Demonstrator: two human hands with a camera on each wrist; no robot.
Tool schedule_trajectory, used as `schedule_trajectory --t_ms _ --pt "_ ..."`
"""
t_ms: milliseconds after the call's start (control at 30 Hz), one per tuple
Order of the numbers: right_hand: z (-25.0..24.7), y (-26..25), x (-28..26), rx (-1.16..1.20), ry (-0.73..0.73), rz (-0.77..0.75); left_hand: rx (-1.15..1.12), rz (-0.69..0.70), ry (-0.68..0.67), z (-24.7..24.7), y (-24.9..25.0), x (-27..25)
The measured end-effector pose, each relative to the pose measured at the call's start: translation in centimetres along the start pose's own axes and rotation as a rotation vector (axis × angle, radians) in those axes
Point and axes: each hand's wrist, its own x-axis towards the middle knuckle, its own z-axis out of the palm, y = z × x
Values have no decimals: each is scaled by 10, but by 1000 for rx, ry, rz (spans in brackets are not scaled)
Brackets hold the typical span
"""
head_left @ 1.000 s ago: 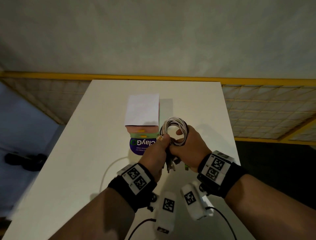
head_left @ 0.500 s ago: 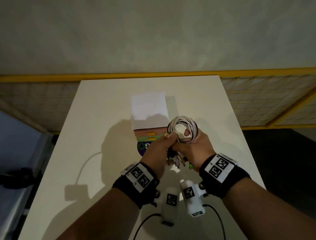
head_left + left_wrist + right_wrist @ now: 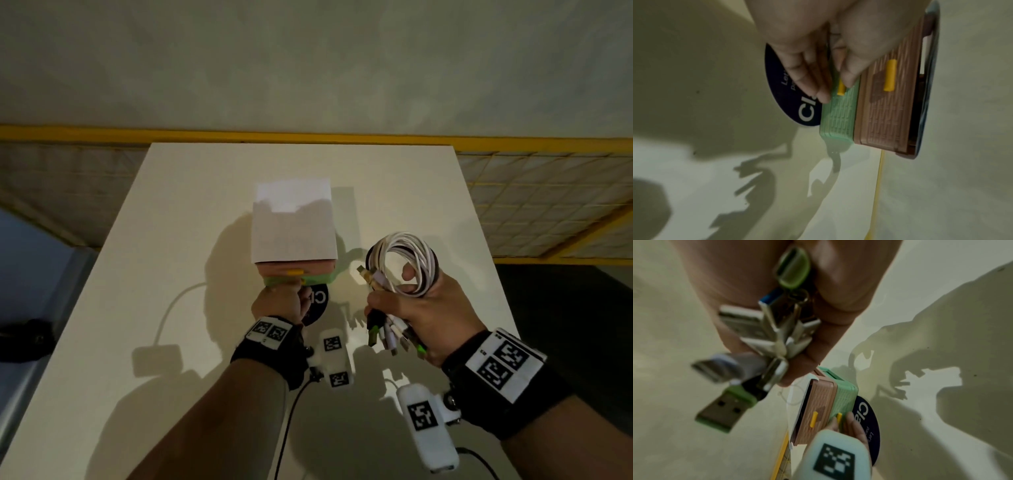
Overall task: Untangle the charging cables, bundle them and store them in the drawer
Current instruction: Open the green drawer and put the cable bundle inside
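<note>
A small drawer unit (image 3: 293, 226) with a white top stands mid-table, a pink drawer (image 3: 885, 105) above a green drawer (image 3: 838, 113), each with a yellow handle. My left hand (image 3: 286, 291) pinches the green drawer's handle (image 3: 840, 87) between thumb and fingers. My right hand (image 3: 394, 291) grips a coiled bundle of white and dark cables (image 3: 402, 263) just right of the unit, above the table. Several plugs (image 3: 764, 337) stick out below the fist, among them a green USB plug (image 3: 723, 408).
The drawer unit (image 3: 824, 402) sits on a dark blue round disc (image 3: 317, 305) on the white table (image 3: 171, 240). A thin pale curved line (image 3: 171, 308) runs over the table to the left. A yellow-framed mesh fence (image 3: 513, 205) stands behind the table.
My left hand has let go of the bundle and gone to the green drawer's handle. My right hand has carried the coiled cables to the right.
</note>
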Motion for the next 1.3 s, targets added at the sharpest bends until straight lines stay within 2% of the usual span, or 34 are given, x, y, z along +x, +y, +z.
schedule_trajectory --t_ms 167,400,700,767,867,900,933,967,1100,1300 --pt "-1 0 -1 10 -9 3 -65 88 122 -2 1 -12" --pt "10 3 1 22 -40 20 6 214 163 -14 -17 -31" --pt "18 10 -2 -8 -67 11 48 175 193 -23 -34 -55" --pt "18 11 -3 -6 -78 22 209 235 207 -28 -27 -58" --pt "18 9 -4 -2 -93 30 750 571 291 -39 -5 -62" --pt "18 7 -4 7 -98 38 843 688 277 -41 4 -62" --pt "19 5 -6 15 -103 42 905 744 232 -42 13 -60" --pt "19 2 -7 19 -109 38 958 751 178 -41 21 -56" --pt "21 -2 -8 -23 -112 14 1177 625 -2 -42 35 -34" --pt "23 -4 -13 1 -123 53 1264 622 -34 -46 38 -31"
